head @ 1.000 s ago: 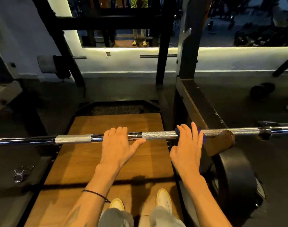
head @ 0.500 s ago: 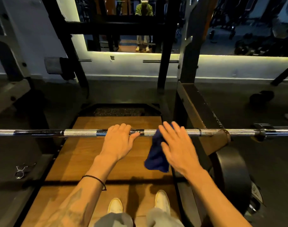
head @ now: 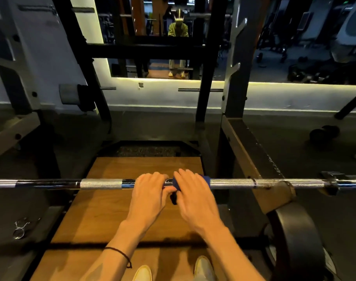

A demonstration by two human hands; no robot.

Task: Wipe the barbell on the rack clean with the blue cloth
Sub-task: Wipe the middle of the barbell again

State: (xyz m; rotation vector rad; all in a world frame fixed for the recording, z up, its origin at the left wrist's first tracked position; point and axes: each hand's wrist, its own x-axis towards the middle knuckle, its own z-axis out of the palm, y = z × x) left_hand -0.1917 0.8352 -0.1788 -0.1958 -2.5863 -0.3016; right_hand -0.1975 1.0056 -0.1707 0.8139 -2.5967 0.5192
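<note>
The barbell (head: 100,183) is laid across from left to right, over the platform (head: 116,209). At its middle the left hand (head: 147,196) is set, with the right hand (head: 193,196) and cloth (head: 206,179) just right of it. A plate (head: 298,238) is leaned at near right.

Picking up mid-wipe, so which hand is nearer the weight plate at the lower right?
Right. The right hand sits on the blue cloth on the barbell, on the side toward the weight plate. The left hand grips the bar just beyond it, farther from the plate.
</note>
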